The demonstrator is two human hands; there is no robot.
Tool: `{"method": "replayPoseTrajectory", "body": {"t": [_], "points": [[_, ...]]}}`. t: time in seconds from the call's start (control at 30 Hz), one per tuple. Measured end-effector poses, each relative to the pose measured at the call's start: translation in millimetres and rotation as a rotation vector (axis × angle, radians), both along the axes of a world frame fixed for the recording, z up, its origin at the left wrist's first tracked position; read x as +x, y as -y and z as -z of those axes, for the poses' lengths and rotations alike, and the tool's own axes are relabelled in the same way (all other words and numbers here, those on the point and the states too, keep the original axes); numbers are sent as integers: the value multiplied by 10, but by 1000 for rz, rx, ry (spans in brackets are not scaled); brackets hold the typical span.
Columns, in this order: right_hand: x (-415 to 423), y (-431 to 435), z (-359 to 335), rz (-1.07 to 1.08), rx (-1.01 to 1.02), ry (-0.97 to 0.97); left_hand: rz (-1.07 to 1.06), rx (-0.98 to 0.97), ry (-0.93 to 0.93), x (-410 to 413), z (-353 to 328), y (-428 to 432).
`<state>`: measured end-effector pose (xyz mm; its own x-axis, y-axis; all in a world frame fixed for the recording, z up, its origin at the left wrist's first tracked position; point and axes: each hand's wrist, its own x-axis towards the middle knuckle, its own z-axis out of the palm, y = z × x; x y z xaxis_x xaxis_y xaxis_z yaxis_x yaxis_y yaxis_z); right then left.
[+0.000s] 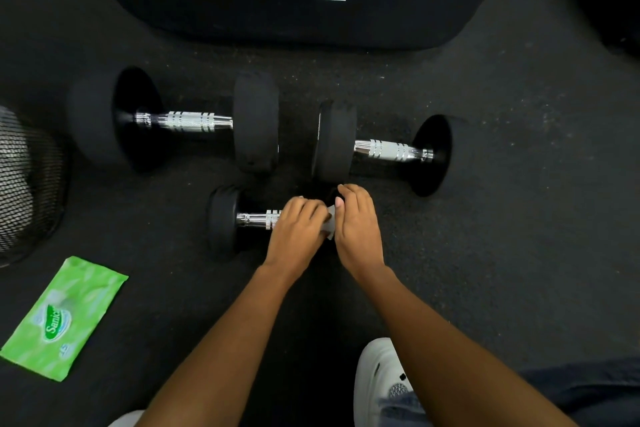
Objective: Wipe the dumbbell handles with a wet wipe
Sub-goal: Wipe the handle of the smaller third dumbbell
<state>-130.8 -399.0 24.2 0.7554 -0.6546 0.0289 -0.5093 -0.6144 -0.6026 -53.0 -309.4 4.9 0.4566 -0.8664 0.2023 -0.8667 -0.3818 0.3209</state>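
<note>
Three dumbbells; I'm on the near dumbbell. My left hand curls round the wipe on its handle, right hand grips the right end. Best: hold it steady, twist wipe fully round, slide left over bare chrome.

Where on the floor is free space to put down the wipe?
Bare floor lies right of the right hand, between the right dumbbell and the white shoe. A second patch lies between the green wipes pack and the small dumbbell. Just beyond that hand, between the dumbbell heads, it is crowded.
</note>
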Motion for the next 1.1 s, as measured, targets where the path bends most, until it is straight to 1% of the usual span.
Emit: {"method": "replayPoseTrajectory", "body": {"t": [0.17, 0.27, 0.43, 0.5, 0.6, 0.73, 0.77, 0.83, 0.9, 0.93, 1.03, 1.1], "points": [[3, 20, 7, -6, -7, -10, 63, -45, 43, 175, 27, -226], [19, 15, 4, -1, -13, -8, 47, -50, 6, 193, 58, -282], [8, -3, -12, -3, -22, 11, 83, -97, -90, 36, -2, -45], [-2, 7, -5, -12, -23, 4, 109, -91, -89, 78, -1, -90], [10, 22, 12, -13, -21, -11, 109, -34, -95, 225, 39, -180], [13, 25, 30, -12, -34, -12, -23, 67, -140, 280, 7, -122], [14, 22, 30, -9, -31, -9, -34, 119, -148, 275, -19, -75], [15, 18, 26, 2, -27, 10, 35, 278, -115, 245, -47, 69], [15, 13, 20, -1, -39, 19, 76, 342, -103, 188, -100, 182], [16, 10, 16, -5, -42, 16, 73, 324, -120, 175, -97, 191], [18, 15, 10, -6, -20, -9, 90, 155, -143, 194, -36, 36], [18, 21, 17, -8, -28, -5, 36, 134, -137, 263, 28, -65]]}}
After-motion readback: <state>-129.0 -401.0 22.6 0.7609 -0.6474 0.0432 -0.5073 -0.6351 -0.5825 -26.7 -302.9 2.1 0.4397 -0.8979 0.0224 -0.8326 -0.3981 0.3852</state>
